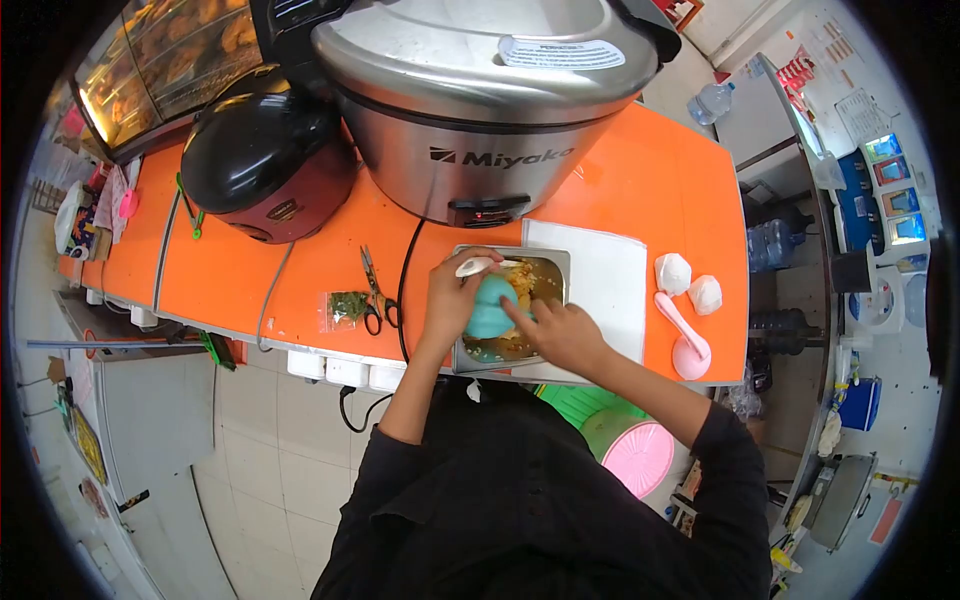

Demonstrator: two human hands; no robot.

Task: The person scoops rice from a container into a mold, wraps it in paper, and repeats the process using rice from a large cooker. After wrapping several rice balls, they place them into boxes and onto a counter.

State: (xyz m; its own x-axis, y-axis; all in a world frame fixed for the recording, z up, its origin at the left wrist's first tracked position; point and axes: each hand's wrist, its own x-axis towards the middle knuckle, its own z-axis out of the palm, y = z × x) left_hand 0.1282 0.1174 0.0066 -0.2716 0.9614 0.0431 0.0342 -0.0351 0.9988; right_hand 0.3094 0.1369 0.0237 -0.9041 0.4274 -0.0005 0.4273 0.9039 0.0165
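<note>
A steel tray (pixel 555 262) with yellowish food in it lies at the front edge of the orange table. My left hand (pixel 452 292) is closed on a teal bowl (pixel 490 308) tilted over the tray, with a white spoon handle (pixel 474 266) by its fingers. My right hand (pixel 562 335) is at the bowl's right side, above the tray. Its fingertips are near the bowl's rim, and whether they hold anything is too small to tell. A white sheet (pixel 600 290) lies beside and partly behind the tray.
Behind the tray stand a large steel cooker (pixel 460 150) and a dark red rice cooker (pixel 270 165). Scissors (pixel 376 295) and a small bag of greens (pixel 343 310) lie left. Two white wrapped packets (pixel 673 273) and a pink ladle (pixel 690 350) lie right. A black cable (pixel 407 270) crosses the table.
</note>
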